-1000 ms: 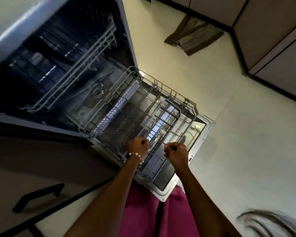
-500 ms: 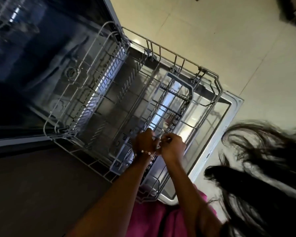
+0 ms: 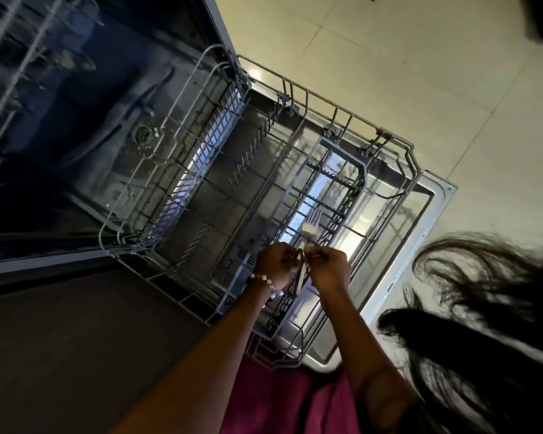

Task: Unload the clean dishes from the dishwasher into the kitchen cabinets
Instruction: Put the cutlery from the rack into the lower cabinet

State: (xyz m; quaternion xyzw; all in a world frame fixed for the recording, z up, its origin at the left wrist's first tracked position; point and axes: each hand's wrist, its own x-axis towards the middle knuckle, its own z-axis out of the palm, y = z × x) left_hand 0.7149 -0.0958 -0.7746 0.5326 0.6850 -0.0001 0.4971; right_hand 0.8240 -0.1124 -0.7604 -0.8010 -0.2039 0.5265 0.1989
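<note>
The grey wire lower rack [image 3: 182, 126] is pulled out over the open dishwasher door [image 3: 420, 233]. A grey cutlery basket [image 3: 342, 158] sits in the rack's right part. My left hand [image 3: 275, 264], with a bead bracelet, and my right hand [image 3: 328, 269] meet just above the basket's near end. A silver fork [image 3: 311, 225] sticks out beyond them, tines pointing away. Its handle runs down between the two hands, and both curl their fingers on it. I see no other dishes in the rack.
The dark dishwasher tub [image 3: 85, 126] lies open at the left, with the upper rack [image 3: 10, 57] at the top left. A dark cabinet front [image 3: 76, 339] fills the lower left. Pale floor tiles [image 3: 389, 73] spread to the right. Loose dark hair [image 3: 483, 324] hangs at the lower right.
The view has tilted down and closer to the lower rack. My two hands, apart a second ago, came together over the cutlery basket, and the fork now shows above them.
</note>
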